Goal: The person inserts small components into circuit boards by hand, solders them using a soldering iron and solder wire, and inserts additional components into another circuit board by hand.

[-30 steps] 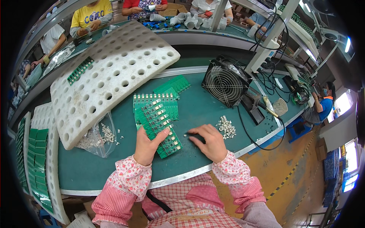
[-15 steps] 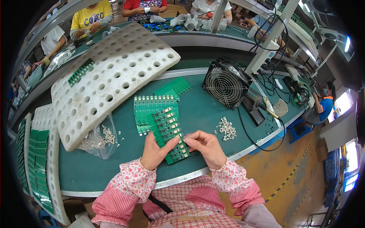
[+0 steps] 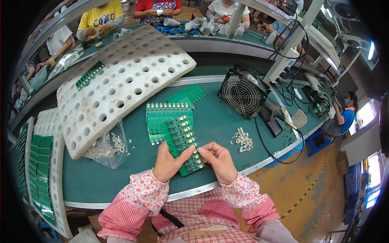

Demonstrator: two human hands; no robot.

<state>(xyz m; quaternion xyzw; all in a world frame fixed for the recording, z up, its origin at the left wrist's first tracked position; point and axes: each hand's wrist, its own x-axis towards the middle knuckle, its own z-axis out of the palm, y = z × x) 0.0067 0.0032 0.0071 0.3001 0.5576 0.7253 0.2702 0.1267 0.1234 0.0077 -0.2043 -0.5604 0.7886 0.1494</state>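
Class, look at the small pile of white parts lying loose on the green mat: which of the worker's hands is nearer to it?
Right. The right hand lies just left of and below the pile of white parts; the left hand is farther left, beyond the green circuit board.

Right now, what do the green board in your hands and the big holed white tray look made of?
The green board looks like rigid circuit laminate, glossy, with rows of small metallic parts. The holed white tray looks like matte moulded foam: thick, grainy edges, slightly bowed. Both are judged by look only.
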